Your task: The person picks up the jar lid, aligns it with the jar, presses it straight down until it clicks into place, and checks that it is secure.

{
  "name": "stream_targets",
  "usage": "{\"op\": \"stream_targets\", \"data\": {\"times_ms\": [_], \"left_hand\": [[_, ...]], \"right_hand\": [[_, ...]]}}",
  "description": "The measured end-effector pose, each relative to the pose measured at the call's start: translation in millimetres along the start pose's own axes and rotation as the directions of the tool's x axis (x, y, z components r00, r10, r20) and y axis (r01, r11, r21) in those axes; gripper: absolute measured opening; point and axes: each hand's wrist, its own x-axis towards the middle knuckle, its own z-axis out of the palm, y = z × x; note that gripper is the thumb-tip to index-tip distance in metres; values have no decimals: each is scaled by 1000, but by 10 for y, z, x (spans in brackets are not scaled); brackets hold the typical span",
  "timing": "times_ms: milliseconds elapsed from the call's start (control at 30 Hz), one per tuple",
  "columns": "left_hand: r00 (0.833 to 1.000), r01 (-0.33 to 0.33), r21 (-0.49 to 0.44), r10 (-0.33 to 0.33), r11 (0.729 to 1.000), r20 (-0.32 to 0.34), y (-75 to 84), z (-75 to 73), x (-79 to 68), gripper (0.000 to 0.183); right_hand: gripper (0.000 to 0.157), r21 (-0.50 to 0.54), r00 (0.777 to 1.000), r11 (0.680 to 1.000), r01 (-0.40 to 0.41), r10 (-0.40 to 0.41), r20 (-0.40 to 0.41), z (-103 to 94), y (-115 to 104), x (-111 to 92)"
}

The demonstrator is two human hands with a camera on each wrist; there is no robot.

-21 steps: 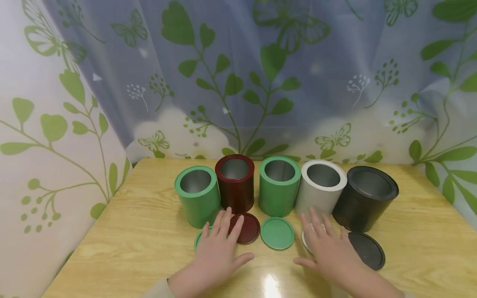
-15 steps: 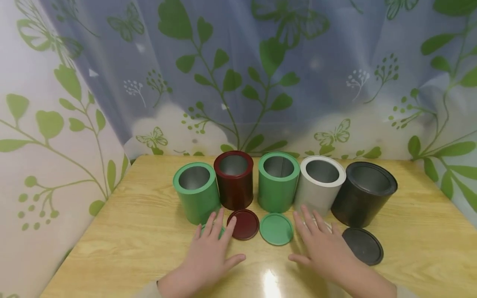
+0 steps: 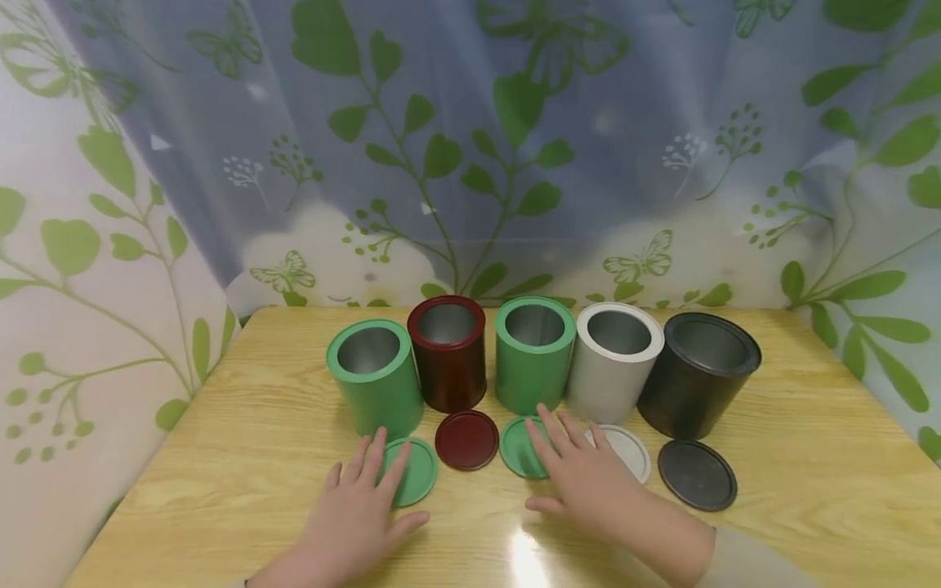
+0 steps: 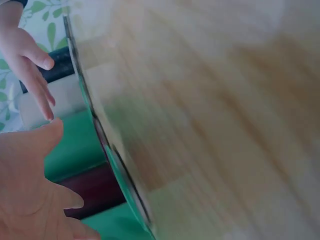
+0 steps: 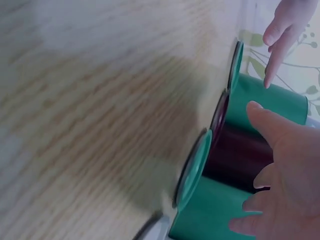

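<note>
Open-topped cans stand in a row in the head view: a green can, a dark red can, another green can, a white can and a black can. Before them lie matching lids: the left green lid, dark red lid, middle green lid, white lid and black lid. My left hand, fingers spread, hovers over the left green lid's near-left side. My right hand hovers, fingers spread, partly covering the middle green and white lids. Neither holds anything.
The cans and lids are on a light wooden table. Behind it hangs a curtain printed with leaves and butterflies, which also runs along both sides. A bright light reflection lies on the tabletop between the hands.
Both hands have moved left. The right hand has gone from over the white lid toward the middle green lid, and the left hand now leaves more of its green lid uncovered. Cans and lids stay put.
</note>
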Motion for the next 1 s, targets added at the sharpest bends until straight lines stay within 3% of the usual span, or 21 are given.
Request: {"op": "stream_targets", "data": {"times_ms": [167,400,733,1000], "left_hand": [[1000,10,12,-10,1000,6,-115,24,-32,80],[997,21,-1,-20,1000,70,-233,32,-4,82],[990,41,-23,-38,999,133,-267,-4,15,81],[990,3,17,-6,1000,143,-269,4,8,76]], "right_hand": [[82,-12,996,997,77,-76,52,36,-96,120],[81,-24,979,985,173,-169,114,110,-235,354],[78,-60,947,959,278,-264,181,155,-467,676],[74,-83,933,948,308,-285,220,166,-602,855]]}}
